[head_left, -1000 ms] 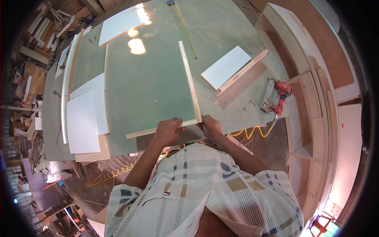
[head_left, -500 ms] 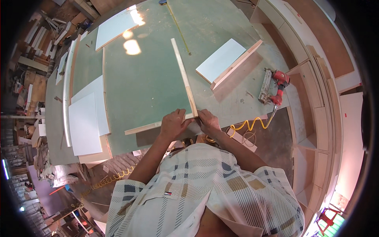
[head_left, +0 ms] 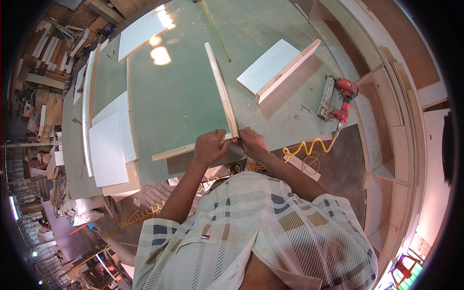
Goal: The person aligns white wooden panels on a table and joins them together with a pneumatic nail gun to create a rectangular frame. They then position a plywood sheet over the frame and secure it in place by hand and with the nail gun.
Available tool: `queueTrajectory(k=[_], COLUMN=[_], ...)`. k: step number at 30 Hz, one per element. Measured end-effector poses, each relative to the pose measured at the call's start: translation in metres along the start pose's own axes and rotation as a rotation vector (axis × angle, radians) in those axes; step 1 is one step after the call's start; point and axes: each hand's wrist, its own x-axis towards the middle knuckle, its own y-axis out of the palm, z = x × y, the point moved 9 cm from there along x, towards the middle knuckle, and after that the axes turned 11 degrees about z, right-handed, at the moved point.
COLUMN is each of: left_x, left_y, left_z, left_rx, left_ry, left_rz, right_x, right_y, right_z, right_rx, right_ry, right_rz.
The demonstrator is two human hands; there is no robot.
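At the near edge of the green table, two narrow wooden boards stand on edge and meet in a corner. The shorter board (head_left: 175, 153) runs left from that corner; the longer board (head_left: 220, 89) reaches away across the table. My left hand (head_left: 209, 146) is closed around the shorter board close to the corner, its thumb on the near side. Against the other side of the joint, my right hand (head_left: 253, 143) has its fingers closed on the longer board's near end. Parts of both boards' ends are hidden by my fingers.
A red nail gun (head_left: 344, 99) lies at the right, with a yellow coiled hose (head_left: 309, 146) hanging off the table. Beyond the corner stands a white panel joined to a board (head_left: 289, 71). White panels (head_left: 107, 150) lie left; a tape measure's yellow blade (head_left: 216, 30) stretches far back.
The view has shifted slightly. Both hands stay at the corner, and the boards' ends there have shifted a little against each other.
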Motion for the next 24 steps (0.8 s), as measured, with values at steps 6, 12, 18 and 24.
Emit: queueTrajectory(k=[6,12,18,24], left_x=[0.000,-0.001,0.001,0.002], left_y=[0.000,-0.003,0.002,-0.003], left_z=[0.001,-0.002,0.001,-0.003], left_rx=[-0.016,0.026,0.052,0.053], left_ry=[-0.010,0.012,0.022,-0.034], left_rz=[0.000,-0.018,0.020,0.022], right_x=[0.003,0.004,0.004,0.001], right_y=[0.005,0.008,0.008,0.018], right_z=[-0.002,-0.003,-0.002,-0.008], right_rx=[-0.011,-0.019,-0.018,-0.074], right_ry=[0.007,0.005,0.013,-0.008], right_rz=[0.023,0.039,0.072,0.079])
